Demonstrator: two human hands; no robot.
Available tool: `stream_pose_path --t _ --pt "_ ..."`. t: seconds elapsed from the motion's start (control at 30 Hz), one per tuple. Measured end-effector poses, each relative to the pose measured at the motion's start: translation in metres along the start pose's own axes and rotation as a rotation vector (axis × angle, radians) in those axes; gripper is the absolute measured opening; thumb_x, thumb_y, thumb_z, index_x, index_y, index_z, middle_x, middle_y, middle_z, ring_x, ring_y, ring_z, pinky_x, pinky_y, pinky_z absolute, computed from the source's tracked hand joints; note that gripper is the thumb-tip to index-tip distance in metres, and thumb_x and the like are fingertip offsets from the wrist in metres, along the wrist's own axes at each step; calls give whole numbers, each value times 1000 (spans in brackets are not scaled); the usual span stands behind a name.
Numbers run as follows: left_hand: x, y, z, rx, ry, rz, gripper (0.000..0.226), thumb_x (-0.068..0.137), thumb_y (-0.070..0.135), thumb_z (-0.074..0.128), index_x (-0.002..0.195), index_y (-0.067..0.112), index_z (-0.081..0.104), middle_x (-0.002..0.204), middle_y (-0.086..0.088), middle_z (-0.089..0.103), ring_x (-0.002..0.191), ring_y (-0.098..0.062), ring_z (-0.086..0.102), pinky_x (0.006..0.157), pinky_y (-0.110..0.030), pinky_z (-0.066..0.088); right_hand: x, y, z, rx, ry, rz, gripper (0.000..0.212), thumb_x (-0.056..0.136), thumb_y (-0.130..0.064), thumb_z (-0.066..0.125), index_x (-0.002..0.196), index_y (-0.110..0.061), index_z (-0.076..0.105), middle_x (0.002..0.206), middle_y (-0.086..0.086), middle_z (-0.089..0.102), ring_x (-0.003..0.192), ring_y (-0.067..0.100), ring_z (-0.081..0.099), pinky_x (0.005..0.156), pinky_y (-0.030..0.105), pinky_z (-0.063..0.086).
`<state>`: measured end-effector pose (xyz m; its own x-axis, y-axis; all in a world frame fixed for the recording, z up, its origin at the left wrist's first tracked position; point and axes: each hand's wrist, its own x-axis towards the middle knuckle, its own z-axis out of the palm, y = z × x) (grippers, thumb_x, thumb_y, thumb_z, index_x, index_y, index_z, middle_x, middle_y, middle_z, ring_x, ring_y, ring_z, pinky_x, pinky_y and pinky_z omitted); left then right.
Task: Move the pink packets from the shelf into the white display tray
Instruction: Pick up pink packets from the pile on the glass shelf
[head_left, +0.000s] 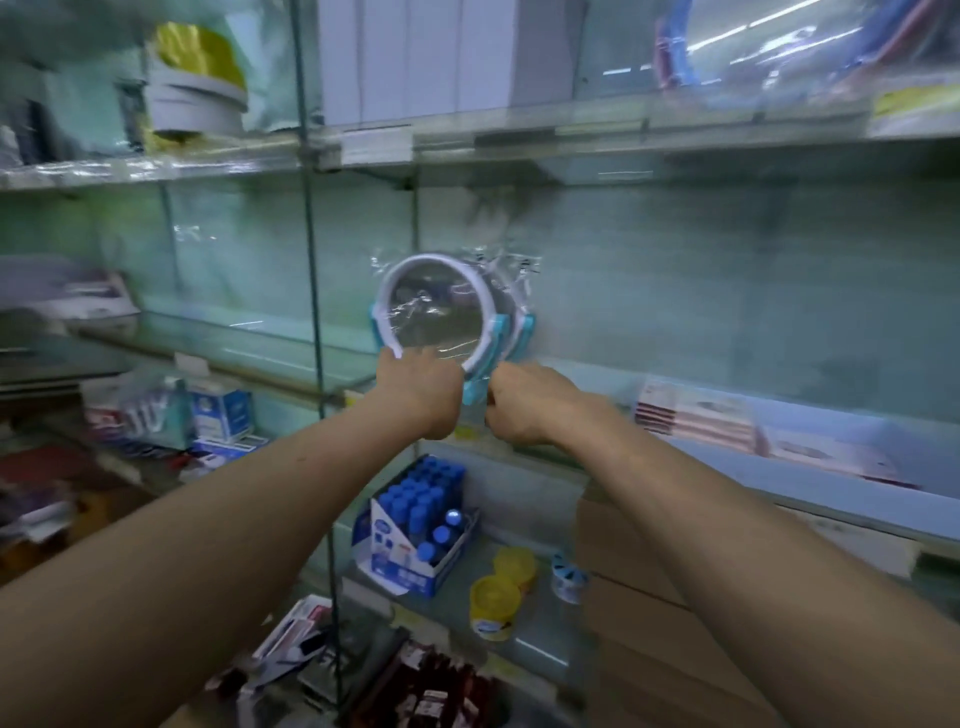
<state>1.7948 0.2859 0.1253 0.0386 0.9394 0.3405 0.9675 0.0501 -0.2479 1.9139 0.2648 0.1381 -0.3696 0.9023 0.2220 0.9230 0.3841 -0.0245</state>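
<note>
Glass shelves (249, 338) span the whole view; the edges are blurred. Far left of the person's fingers and higher up, a grey round tub (195, 101) sits with something yellow behind it. Below and left of the fingers stand blue-and-white cartons (222, 415). Observed left hand (423, 397): its fingers are curled forward, gripping the lower left rim of a round white-rimmed item (441, 317) in clear crinkled wrap. The item stands upright just above the knuckles. Observed right hand (522, 410): its fingers are also curled, closed on the lower right edge of the same bundle, where a blue rim (521, 335) shows behind the white one. Whether they hold the rim or only the wrap, cannot tell. The two hands sit just beside each other, with a small gap between them. One shelf down, straight below the fingers, is an open carton of blue-capped bottles (421, 499), standing upright. Below and slightly right of the right fingers are two yellow-lidded tubs (496, 587). Task item, the pink packets (696, 418), lie in a flat stack on the shelf to the right of the right-hand fingers, roughly level with them and well apart. Neither hand touches them. Print on them is too blurred to read.
</note>
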Motion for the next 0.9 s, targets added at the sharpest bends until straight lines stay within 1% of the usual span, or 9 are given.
stream_pose_path --t 0.13,0.23,0.3,0.37,0.47,0.6,0.67,0.77,0.9 --pt "-7 -52 17 6 -31 -25 46 90 23 53 135 21 46 137 -9 45 129 -28 42 108 -45 25 20 -49 10 -15 -10 -19 24 91 -14 49 112 -8 60 121 14 60 105 30 58 71 27 38" --pt "-11 -90 30 9 -45 -45 46 89 21 52 135 23 46 134 -9 45 127 -27 42 107 -46 25 38 -86 19 -31 -27 -30 17 90 -14 49 104 -11 60 116 14 61 92 30 54 71 27 40" --pt "-14 -114 38 11 -44 -59 42 89 19 53 131 21 48 132 -9 46 125 -28 43 105 -45 25 49 -110 24 -47 -33 -44 18 90 -13 49 103 -9 61 113 14 61 92 30 55 71 28 39" --pt "-18 -139 46 22 -52 -71 40 88 16 52 127 19 49 129 -10 46 123 -29 44 104 -46 26 58 -133 28 -54 -40 -57 17 91 -12 48 102 -8 60 102 14 57 90 30 53 69 28 37" --pt "-20 -174 59 43 -60 -81 34 87 13 50 121 17 51 124 -10 48 118 -29 46 102 -46 27 74 -165 38 -61 -55 -62 5 89 -11 49 84 -10 51 86 6 49 80 28 50 65 28 38" --pt "-20 -217 77 45 -63 -101 35 86 15 53 120 19 52 120 -8 49 114 -27 48 101 -45 28 97 -204 51 -61 -78 -57 30 87 -9 48 60 -12 36 63 3 41 63 24 45 47 26 28" --pt "-20 -237 86 43 -70 -115 35 86 18 56 121 19 52 123 -8 48 117 -27 48 101 -45 27 106 -222 54 -62 -82 -71 33 88 -10 48 60 -13 33 63 2 38 63 24 43 46 26 24" --pt "-17 -266 98 45 -68 -142 35 86 18 57 120 18 51 126 -8 49 119 -27 47 101 -44 28 121 -247 57 -66 -87 -85 30 89 -11 48 61 -13 36 67 2 39 72 27 45 47 26 27" --pt "-11 -298 113 13 -59 -167 32 85 15 55 117 18 52 123 -9 50 116 -27 49 103 -45 26 143 -272 61 -79 -87 -109 32 90 -10 48 62 -13 33 67 2 39 64 23 43 47 26 27"
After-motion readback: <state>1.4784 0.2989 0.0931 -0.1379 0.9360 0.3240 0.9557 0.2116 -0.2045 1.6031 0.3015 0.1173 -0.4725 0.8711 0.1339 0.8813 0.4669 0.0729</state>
